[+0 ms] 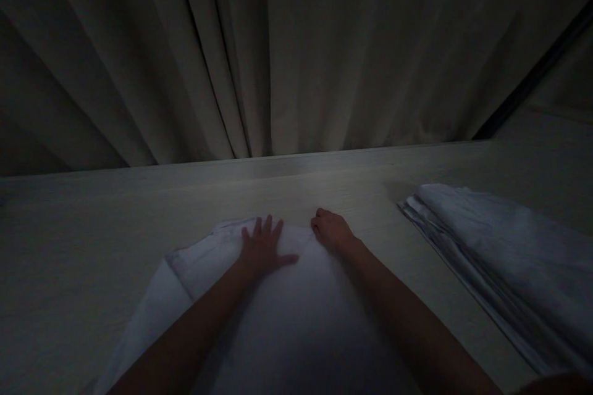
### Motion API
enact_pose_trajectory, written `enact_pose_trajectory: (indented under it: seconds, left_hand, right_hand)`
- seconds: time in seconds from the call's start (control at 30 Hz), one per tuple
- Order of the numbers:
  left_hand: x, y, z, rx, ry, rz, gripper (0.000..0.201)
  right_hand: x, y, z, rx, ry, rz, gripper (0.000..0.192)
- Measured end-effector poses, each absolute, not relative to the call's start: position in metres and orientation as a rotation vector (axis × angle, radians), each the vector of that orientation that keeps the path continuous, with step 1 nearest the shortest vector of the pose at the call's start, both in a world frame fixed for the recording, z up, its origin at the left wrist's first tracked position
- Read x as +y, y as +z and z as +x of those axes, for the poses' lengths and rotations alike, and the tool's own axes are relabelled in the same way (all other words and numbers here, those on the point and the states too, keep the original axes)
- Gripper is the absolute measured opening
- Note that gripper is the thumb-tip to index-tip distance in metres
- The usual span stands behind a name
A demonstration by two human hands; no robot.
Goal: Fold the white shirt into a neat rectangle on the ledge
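Note:
A white cloth [296, 315] lies spread on a pale table [92, 241] right in front of me, in dim light. My left hand [263, 248] rests flat on the cloth near its far edge, fingers spread apart. My right hand [331, 229] sits at the cloth's far edge with its fingers curled on the fabric; whether it pinches the edge is hard to tell in the dark.
A stack of folded white cloths [500, 259] lies on the table at the right. A pleated curtain [287, 49] hangs behind the table's far edge. A dark strip [532, 74] runs diagonally at the upper right.

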State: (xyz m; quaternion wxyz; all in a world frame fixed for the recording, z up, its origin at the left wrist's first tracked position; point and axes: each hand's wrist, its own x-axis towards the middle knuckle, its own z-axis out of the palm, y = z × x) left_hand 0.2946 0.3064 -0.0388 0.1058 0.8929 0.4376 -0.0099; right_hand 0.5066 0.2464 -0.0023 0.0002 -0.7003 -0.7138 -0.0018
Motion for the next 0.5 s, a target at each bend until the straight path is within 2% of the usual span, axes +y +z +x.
enact_pose_trajectory:
  seconds: [0.23,0.4,0.5]
  left_hand:
    - [0.307,-0.038,0.304,1.354,-0.04,2.648,0.117]
    - [0.288,-0.047,0.304,1.232,0.219,2.837,0.087]
    - [0.291,-0.032,0.273,1.254,0.353,2.878,0.068]
  right_hand:
    - [0.257,0.0,0.502,-2.25,-0.067,-2.259,0.032]
    - [0.253,-0.004,0.5,-2.177,-0.054,-2.288,0.032]
    - [0.247,-0.003,0.502,-2.083,-0.017,-2.201,0.029]
